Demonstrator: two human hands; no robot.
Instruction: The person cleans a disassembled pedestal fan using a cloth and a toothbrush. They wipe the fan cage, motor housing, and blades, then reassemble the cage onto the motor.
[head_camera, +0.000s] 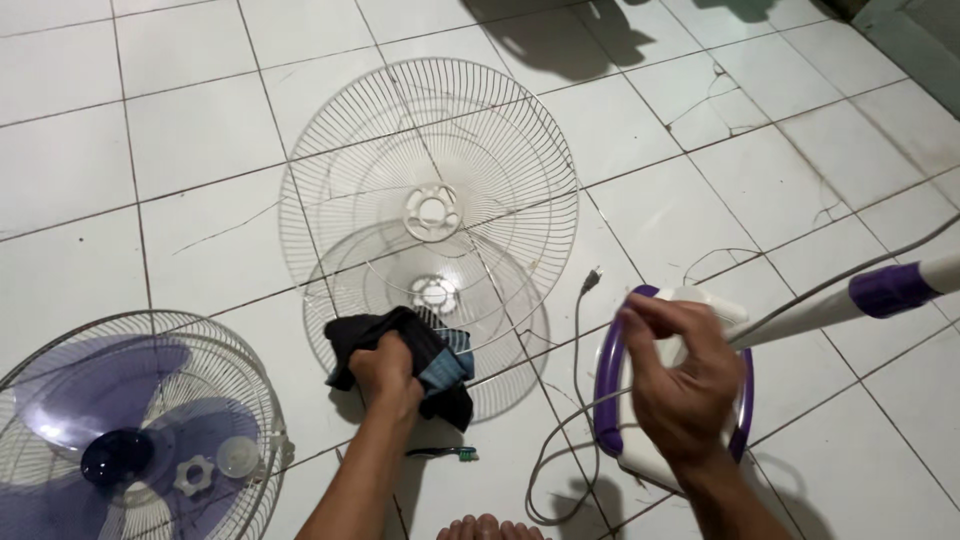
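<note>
My left hand (385, 372) grips a dark cloth (425, 350) with a blue patch and presses it onto the near edge of a small white wire fan guard (500, 300) lying on the tiled floor. A larger wire guard (430, 170) leans or lies just behind it, overlapping. My right hand (680, 370) rests on the white and purple fan base (610, 400), fingers curled over its top. The fan's white pole (800, 315) with a purple collar (890, 288) runs off to the right.
At bottom left a third guard (200, 350) holds a translucent purple fan blade (90, 400), a white nut and a cap. A grey power cord (578, 340) with its plug loops beside the base. A toothbrush (445, 453) and my toes (485, 527) are near the bottom edge.
</note>
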